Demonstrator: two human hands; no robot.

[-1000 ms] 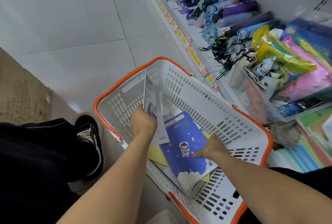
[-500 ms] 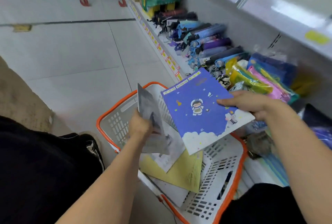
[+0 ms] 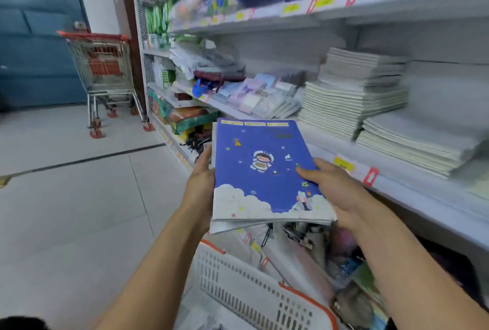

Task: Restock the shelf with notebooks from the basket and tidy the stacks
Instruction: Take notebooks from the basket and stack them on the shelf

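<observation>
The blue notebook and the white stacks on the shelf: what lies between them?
Head view: only the shelf edge with its yellow price label separates blue notebook from white stacks.

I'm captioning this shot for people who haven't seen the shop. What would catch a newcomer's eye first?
First the blue notebook with its astronaut cover, held up at the centre between the left hand and right hand. Next, the pale stacks of notebooks on the shelf to the right. Then the white basket with orange trim below, and a shopping cart far left.
</observation>
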